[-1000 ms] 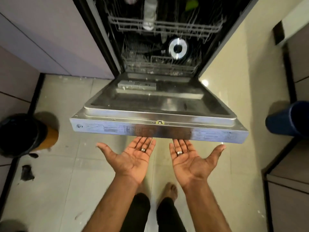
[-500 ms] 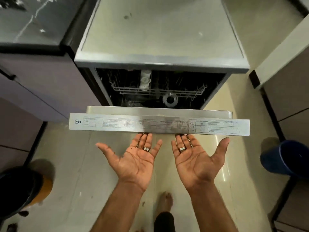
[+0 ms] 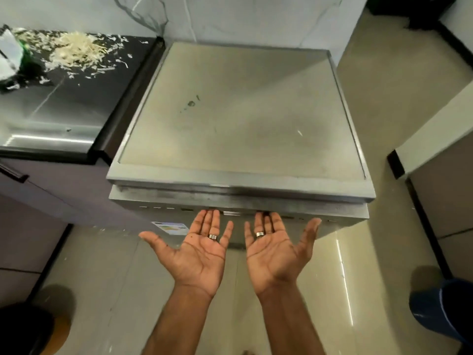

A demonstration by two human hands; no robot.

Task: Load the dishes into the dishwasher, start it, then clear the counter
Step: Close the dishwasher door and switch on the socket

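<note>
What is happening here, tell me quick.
A person is pushing the dishwasher door up with both palms open; the left hand and right hand have their fingertips at its top edge. The door looks shut or very nearly so. Pale shreds lie scattered on the dark counter to the left, so clearing it remains.

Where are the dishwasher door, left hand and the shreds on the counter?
dishwasher door [image 3: 332, 213]: head view, top edge of its front.
left hand [image 3: 198, 254]: head view, middle of the upturned palm.
shreds [image 3: 74, 51]: head view, thick of the pale pile on the dark counter.
</note>
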